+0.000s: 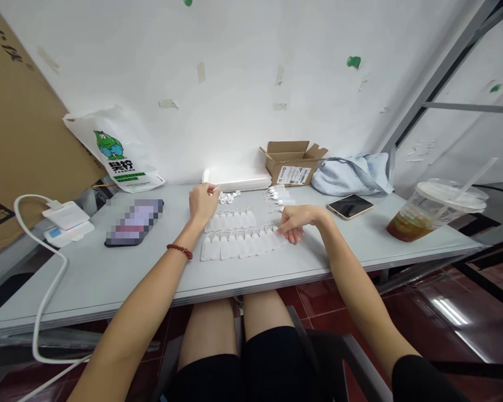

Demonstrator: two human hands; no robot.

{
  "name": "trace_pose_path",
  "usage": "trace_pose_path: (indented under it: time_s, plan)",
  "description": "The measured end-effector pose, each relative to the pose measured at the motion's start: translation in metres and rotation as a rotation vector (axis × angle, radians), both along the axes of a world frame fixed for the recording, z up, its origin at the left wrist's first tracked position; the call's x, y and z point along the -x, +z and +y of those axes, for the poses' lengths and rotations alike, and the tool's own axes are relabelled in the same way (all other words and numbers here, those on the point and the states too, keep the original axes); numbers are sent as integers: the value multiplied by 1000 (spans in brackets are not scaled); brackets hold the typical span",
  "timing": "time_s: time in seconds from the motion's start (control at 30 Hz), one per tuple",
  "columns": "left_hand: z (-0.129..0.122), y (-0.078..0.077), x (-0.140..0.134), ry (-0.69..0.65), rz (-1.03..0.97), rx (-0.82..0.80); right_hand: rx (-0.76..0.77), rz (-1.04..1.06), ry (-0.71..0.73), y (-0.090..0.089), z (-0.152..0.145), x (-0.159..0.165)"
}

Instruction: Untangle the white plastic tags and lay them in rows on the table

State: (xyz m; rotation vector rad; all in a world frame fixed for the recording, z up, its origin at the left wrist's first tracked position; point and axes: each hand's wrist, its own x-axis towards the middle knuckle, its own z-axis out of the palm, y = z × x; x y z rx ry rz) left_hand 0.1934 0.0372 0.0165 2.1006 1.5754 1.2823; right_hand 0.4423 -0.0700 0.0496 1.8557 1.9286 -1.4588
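Observation:
My left hand (203,204) is closed in a pinch at the back of the table, beside several small white round pieces (229,197). A thin white bit shows at its fingertips, too small to name. Over the right end of the front row of translucent white tags (235,245), my right hand (295,221) has its fingers curled in. What those fingers hold, if anything, is hidden. The tags lie side by side with white loops at their tops. A second row of tags (230,221) lies behind, and a few more looped tags (281,194) sit farther back.
A phone (136,222) and a white charger (67,215) with a cable lie left. Against the wall stand a white bag (117,151), a white stack (238,180), an open carton (291,164) and a cloth (352,174). Right are another phone (351,206) and a drink cup (433,209).

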Motion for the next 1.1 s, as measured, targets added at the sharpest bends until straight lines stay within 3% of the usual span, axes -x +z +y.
trace_pose_path:
  time_s: [0.13,0.2,0.37,0.53,0.63,0.8,1.1]
  plan:
    - [-6,3,-6,-26,-161,17,-18,-97,-40,-1,3,3]
    - [-9,4,-10,-92,-288,99,-91,-98,-67,-1,3,1]
    - [-25,9,-24,-424,-682,467,-579,176,-237,-2,4,1]
    - [-42,13,-36,-630,-809,590,-899,383,-346,-17,11,20]
    - [-47,12,-41,-640,-801,571,-1004,383,-336,-29,17,29]
    - [-47,7,-47,-563,-863,462,-1220,211,-277,-38,23,38]
    - [-47,3,-48,-553,-718,409,-1182,-63,-245,-37,21,43]
